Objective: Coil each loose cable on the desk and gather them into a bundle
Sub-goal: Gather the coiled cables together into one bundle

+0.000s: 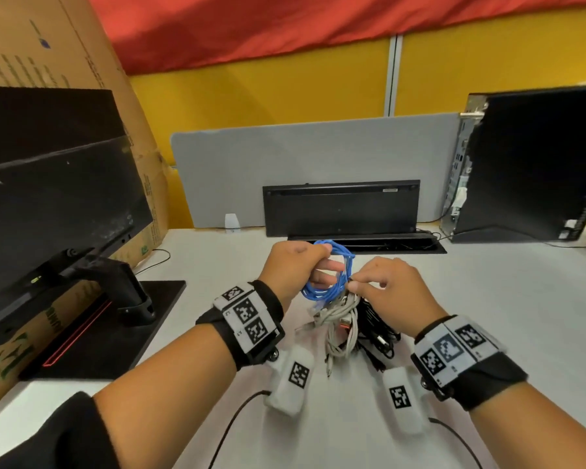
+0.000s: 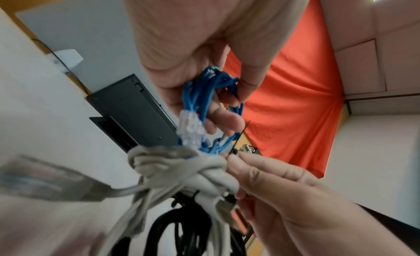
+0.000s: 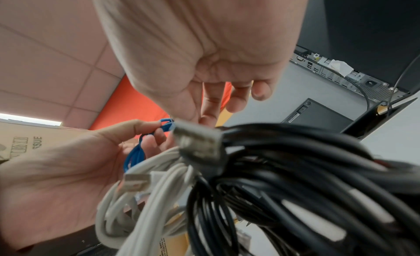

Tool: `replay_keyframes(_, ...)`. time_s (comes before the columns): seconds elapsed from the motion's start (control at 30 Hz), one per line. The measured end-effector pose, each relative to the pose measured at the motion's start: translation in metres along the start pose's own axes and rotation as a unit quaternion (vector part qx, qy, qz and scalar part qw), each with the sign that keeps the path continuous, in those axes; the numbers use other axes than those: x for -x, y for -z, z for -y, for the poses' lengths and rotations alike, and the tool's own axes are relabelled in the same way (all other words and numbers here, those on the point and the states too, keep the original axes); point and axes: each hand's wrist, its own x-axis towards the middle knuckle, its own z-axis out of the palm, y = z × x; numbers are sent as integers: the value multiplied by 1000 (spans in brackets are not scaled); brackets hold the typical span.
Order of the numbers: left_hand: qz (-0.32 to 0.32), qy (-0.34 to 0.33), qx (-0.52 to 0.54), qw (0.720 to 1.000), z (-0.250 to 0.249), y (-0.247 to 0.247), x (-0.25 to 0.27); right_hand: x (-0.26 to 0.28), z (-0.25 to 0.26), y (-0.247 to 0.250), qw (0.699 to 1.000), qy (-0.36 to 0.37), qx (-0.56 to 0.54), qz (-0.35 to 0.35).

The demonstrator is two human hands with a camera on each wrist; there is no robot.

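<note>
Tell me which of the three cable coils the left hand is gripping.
The thin blue network cable coil, looped round the left hand fingers. The grey-white coil and black coil hang below it, by the right hand.

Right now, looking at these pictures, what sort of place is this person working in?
Most likely an office workstation or IT desk. A grey divider panel backs the white desk, a black monitor stands at the left, and a desktop computer tower at the right shows its rear ports.

Left hand [image 1: 296,265] raised, fingers curled round a coil; right hand [image 1: 391,286] beside it, fingertips [image 2: 234,162] seemingly pinching something thin.
</note>
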Motion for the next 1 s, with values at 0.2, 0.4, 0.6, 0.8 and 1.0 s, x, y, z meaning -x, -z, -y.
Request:
replay_keyframes(0.2, -4, -50, 9, 999, 4, -4, -22, -34, -13, 0, 1000, -12, 0, 7)
replay_keyframes(0.4, -35, -98, 19, 994, 14, -1, -55, -69, -31, -9, 1000, -17, -7, 18)
replay_keyframes(0.6, -57, -132, 32, 989, 23, -5, -87, -96, -45, -17, 999, -14, -5, 34)
replay_keyframes(0.8, -89, -173, 30, 980, 34, -10, -101, -109, -51, -18, 999, -9, 3, 42)
replay_keyframes(1.0, -52, -181, -14, 982, 37, -5, -101, -105, -52, -15, 999, -13, -7, 42)
